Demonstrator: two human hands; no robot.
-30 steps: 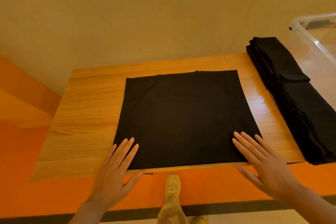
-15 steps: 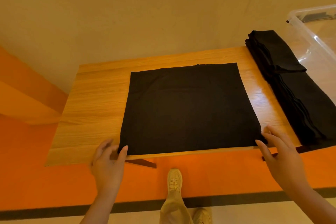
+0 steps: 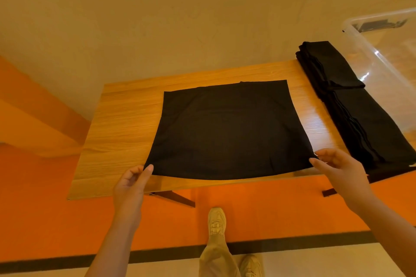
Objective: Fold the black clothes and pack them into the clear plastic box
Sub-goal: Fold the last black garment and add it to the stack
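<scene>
A black garment (image 3: 227, 130), folded into a square, lies flat in the middle of the wooden table (image 3: 121, 123). My left hand (image 3: 131, 183) pinches its near left corner between thumb and fingers. My right hand (image 3: 337, 170) pinches the near right corner. The near edge of the garment is lifted slightly off the table between my hands. A stack of folded black clothes (image 3: 358, 108) lies along the table's right edge. The clear plastic box (image 3: 380, 56) stands beyond the stack at the far right, partly cut off by the frame.
A beige wall stands behind the table. The floor under the table is orange, with a dark stripe and a pale strip nearer me. My leg and shoes (image 3: 217, 222) are below the table's near edge. A dark table leg (image 3: 175, 197) shows underneath.
My hands went from lying flat on the garment's near edge to pinching its two near corners. The near edge has risen slightly off the table.
</scene>
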